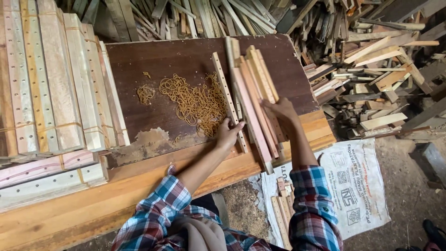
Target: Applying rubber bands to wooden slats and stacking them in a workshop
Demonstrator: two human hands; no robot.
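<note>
1. We note a dark brown worktop [176,56] resting on pale planks, with banded bundles of drilled slats [51,93] to its left.
2. A loose stack of wooden slats [253,100] lies on the worktop's right side.
3. A heap of rubber bands [195,102] sits just left of the stack.
4. Our left hand [227,135], fingers curled, presses one drilled slat.
5. Our right hand [283,110] lies flat on the stack, gripping nothing.

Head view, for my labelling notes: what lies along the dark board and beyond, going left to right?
Bundled drilled slats → rubber bands → left hand → loose slats → right hand → scrap wood pile.
</note>
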